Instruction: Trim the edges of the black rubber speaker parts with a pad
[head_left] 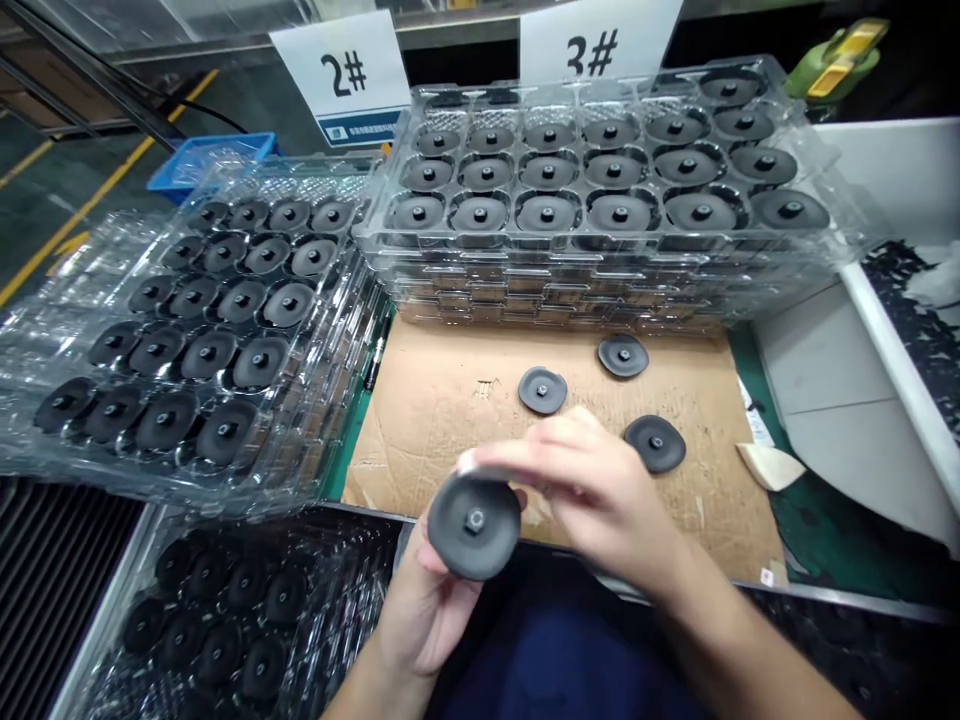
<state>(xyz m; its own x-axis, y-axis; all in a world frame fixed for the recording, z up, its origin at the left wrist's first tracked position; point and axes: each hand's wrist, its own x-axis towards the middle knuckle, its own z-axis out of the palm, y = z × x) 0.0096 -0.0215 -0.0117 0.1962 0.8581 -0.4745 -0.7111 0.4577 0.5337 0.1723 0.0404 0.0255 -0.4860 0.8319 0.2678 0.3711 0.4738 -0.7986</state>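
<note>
Just in front of my body, a dark grey, rubber-like disc (pixel 474 530) with a small hexagonal stud at its centre is tilted toward me. My left hand (pixel 429 610) grips it from below and behind, the thumb at its left edge. Closed fingers of my right hand (pixel 592 490) meet the disc's upper rim. Whether they hold anything else there is hard to make out. Three similar loose discs lie stud up on the cardboard sheet (pixel 442 400): one disc (pixel 542 390) beyond my right hand, another (pixel 623 356) farther back, the third (pixel 655 443) to the right.
Stacked clear trays (pixel 600 240) filled with discs stand at the back. More tray stacks are at left (pixel 300 440) and lower left (pixel 300 640). Signs 2# (pixel 345 75) and 3# (pixel 600 45) hang behind. A white bin (pixel 847 360) borders the right; a yellow-green tool (pixel 836 70) sits back right.
</note>
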